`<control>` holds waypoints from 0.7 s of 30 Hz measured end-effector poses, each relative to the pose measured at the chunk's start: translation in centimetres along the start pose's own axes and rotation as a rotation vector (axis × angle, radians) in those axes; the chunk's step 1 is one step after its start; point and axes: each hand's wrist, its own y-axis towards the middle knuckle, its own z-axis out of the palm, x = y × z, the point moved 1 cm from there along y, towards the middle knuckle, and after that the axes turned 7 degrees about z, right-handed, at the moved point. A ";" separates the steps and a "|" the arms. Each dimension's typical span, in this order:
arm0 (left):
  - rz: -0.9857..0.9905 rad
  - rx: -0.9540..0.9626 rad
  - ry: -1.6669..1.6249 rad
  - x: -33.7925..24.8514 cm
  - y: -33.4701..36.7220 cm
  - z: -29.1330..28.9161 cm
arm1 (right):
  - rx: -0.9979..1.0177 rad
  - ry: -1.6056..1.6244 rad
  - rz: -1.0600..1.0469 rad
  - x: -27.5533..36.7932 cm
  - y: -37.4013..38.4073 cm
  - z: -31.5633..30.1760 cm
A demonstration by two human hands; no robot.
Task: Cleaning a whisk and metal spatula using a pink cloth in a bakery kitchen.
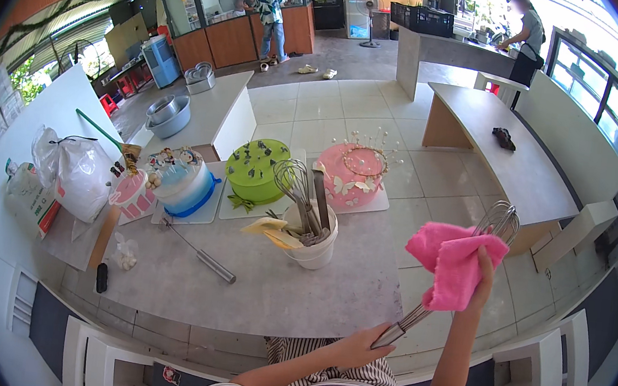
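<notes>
My left hand [364, 349] is closed around the metal handle of a balloon whisk [406, 325], low over the table's front right corner. A pink cloth [450, 267] is wrapped about the whisk further up, and my right hand [482, 283] grips it there. The wire loops stick out past the cloth at the upper right. On the table, left of the whisk, stands a white bucket [311, 256] holding another whisk [295, 180], spatulas and other tools. A tool with a metal handle [216, 267] lies on the tabletop left of the bucket.
Along the grey table's [297, 308] far side stand a green cake [257, 171], a pink cake [348, 176] and a blue-white cake [183, 183]. A stuffed plastic bag [85, 177] sits at the left. White chairs [543, 368] flank me. Two people are in the background.
</notes>
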 end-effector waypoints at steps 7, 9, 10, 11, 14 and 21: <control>-0.054 0.047 -0.072 -0.4 -0.4 -0.6 | 0.125 -0.086 0.102 2.5 2.8 1.5; -0.068 -0.005 -0.009 -0.1 -0.7 -0.9 | 0.100 -0.126 0.071 2.2 3.6 1.9; -0.076 -0.008 -0.011 0.2 -0.8 -1.0 | 0.115 -0.101 0.058 2.0 4.0 2.0; -0.022 -0.057 0.051 0.5 -0.8 -1.1 | 0.129 -0.076 0.045 1.8 4.4 2.2; -0.020 -0.077 0.102 -0.5 -1.0 -1.7 | 0.144 -0.075 0.003 1.8 5.7 1.7; -0.124 0.016 0.069 0.3 -2.6 -2.4 | -0.103 -0.463 -0.209 4.4 9.5 -0.2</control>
